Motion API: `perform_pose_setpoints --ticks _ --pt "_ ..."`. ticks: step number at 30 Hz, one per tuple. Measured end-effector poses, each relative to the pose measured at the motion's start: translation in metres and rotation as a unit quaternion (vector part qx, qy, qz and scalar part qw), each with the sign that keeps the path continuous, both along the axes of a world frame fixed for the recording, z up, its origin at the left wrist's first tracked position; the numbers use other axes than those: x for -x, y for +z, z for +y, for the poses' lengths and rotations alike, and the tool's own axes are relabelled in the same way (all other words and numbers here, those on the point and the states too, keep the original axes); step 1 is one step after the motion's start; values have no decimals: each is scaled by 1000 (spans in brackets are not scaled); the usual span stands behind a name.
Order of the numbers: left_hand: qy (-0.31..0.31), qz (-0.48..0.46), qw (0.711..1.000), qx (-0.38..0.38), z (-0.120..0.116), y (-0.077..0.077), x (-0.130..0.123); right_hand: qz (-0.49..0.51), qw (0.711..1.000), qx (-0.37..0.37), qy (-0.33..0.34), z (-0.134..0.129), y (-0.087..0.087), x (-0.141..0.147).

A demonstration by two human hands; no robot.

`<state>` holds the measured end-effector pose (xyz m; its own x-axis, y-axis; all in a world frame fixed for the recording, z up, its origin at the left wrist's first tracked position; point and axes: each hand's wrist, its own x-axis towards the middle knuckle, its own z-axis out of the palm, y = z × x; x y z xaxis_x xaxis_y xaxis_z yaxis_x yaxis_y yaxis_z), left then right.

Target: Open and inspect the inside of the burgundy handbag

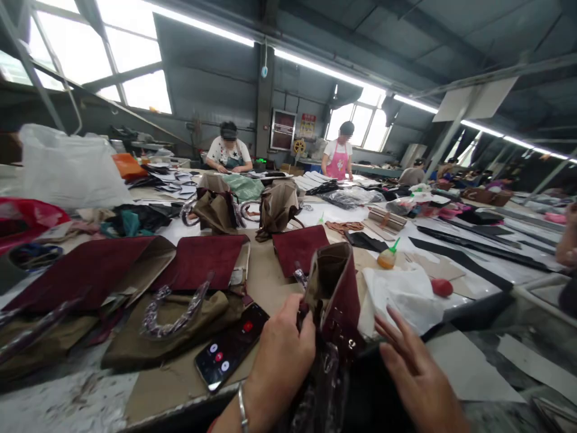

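Up front, head view: both hands on a maroon bag at the near table edge.
Phone [231, 353] lies screen-up just left of the left hand [282, 349]; olive bag [171, 325] with wrapped handle further left, white cloth [403, 297] and glue bottle [387, 257] to the right, two workers at the far end. Left hand is closed around the maroon bag [336, 288] near its top; right hand [412, 364] rests against its side, fingers loose and spread. Bag stands upright, mouth gaping, tan lining, plastic wrap below.
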<state>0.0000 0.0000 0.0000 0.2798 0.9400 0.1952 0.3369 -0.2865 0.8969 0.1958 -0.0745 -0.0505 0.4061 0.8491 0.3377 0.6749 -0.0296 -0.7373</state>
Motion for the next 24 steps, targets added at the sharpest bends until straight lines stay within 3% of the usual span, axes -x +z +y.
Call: perform_pose_setpoints --ticks 2,6,10,13,19,21,24 --pt "-16 12 1000 -2 -3 0 -4 -57 996 -20 58 -7 13 36" --pt "-62 -8 998 -26 -6 3 -6 -158 986 -55 26 3 22 68" --pt "-56 0 994 -91 -9 1 -3 -205 976 -68 7 6 21 61" --pt "-24 38 981 -188 -11 -1 1 -207 975 -62 -41 -1 23 59" --pt "7 149 891 -428 -9 -16 7 -244 961 -46 -119 2 20 53" --pt "-6 171 874 -456 -7 -21 10 -237 963 -42 -123 4 21 45" --pt "-30 171 871 -459 -6 -21 16 -202 972 -37 -115 0 31 31"
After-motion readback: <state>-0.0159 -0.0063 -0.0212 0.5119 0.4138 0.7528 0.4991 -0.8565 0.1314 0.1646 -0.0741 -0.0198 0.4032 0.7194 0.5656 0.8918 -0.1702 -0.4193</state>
